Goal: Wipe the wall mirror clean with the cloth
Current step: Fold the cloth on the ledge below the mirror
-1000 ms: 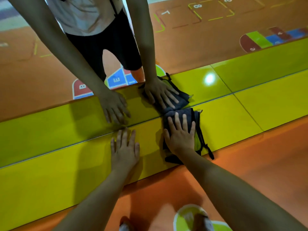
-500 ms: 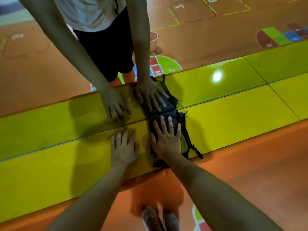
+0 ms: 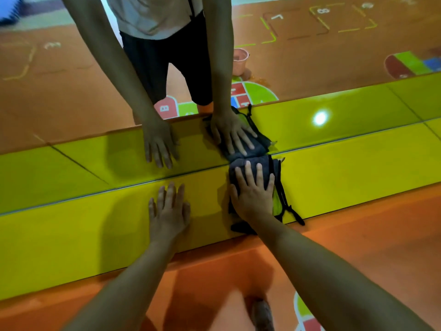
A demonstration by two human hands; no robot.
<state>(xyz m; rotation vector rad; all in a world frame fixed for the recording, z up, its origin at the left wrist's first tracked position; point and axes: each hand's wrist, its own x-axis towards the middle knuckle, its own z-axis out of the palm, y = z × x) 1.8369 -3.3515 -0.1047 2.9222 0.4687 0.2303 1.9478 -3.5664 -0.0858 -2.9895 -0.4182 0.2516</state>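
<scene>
Your right hand [image 3: 254,197] lay flat, fingers straight, pressing the floppy dark grey cloth [image 3: 268,164] at the near bottom edge of the shiny wall mirror [image 3: 358,115]. Your left hand [image 3: 169,209] rested flat to its left, holding nothing. Most wiping looked undone.

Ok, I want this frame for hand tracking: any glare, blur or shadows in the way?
Head view: a bright light spot glares in the mirror, right of the cloth; soft shadows fall left of the left hand and of the right hand pressing it; the top left corner and the foot at the bottom are blurred.
</scene>
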